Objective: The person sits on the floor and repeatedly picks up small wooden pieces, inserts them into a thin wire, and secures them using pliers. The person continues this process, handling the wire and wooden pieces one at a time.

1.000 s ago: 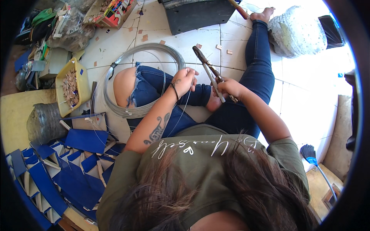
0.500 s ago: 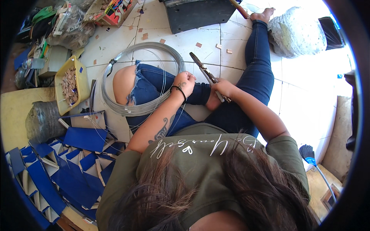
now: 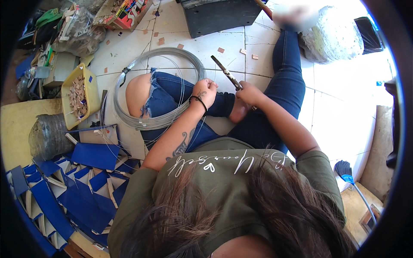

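Note:
A coil of thin silver wire (image 3: pixel 150 122) loops around my bent left knee. My left hand (image 3: pixel 208 92) is closed in a pinch at the right side of the coil, with a thin strand of wire seeming to rise from the fingertips. In my right hand (image 3: pixel 249 95) is a long, worn metal tool like pliers (image 3: pixel 226 72), held above my shin. It points up and left, beyond the left hand's fingers. Its lower end is mostly hidden by the right hand.
Blue-and-white box pieces (image 3: pixel 88 193) are heaped at my left. A yellow bin (image 3: pixel 64 96) holds small wooden pieces. A black box (image 3: pixel 221 19) stands ahead, small chips scattered before it. A wrapped bundle (image 3: pixel 333 36) lies by my right foot, a blue-handled brush (image 3: pixel 344 170) at right.
The tool's two arms, spread apart before, now look together or turned edge-on. My right hand has shifted slightly. The left hand stays nearly in place.

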`<action>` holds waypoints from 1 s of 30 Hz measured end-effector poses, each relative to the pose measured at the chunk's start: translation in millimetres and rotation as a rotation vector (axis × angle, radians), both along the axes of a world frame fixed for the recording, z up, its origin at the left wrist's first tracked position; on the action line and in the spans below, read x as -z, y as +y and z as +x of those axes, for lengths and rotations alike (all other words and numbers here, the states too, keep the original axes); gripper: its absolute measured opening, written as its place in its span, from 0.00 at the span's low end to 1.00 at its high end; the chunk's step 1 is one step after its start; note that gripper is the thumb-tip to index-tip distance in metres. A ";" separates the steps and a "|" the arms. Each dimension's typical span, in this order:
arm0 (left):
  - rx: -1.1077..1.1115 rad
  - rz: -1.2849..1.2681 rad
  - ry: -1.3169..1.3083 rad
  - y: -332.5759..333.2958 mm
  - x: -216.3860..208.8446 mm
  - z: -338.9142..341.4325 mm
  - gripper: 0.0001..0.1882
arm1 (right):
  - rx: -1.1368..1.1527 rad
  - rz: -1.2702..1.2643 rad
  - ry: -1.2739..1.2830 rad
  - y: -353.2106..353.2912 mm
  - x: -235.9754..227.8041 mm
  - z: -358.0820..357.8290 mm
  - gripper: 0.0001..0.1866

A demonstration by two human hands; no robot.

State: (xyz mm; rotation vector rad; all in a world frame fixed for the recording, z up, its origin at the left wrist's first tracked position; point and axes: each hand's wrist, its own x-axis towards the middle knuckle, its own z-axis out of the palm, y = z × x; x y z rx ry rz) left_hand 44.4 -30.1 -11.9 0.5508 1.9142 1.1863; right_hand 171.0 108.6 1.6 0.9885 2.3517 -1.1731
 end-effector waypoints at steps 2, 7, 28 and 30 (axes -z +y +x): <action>-0.030 0.044 -0.062 -0.8 -6.1 0.4 0.09 | 0.031 -0.390 0.021 10.1 -9.1 2.6 0.16; -0.128 0.151 -0.227 1.2 -23.9 1.6 0.08 | 0.159 -0.925 0.143 18.4 -31.1 14.8 0.34; -0.151 0.209 -0.182 1.5 -35.8 -2.7 0.08 | -0.057 -0.660 0.090 12.2 -59.5 22.0 0.34; -0.118 0.184 -0.086 2.4 -31.8 -2.1 0.08 | -0.093 -0.646 0.100 11.7 -60.7 20.9 0.33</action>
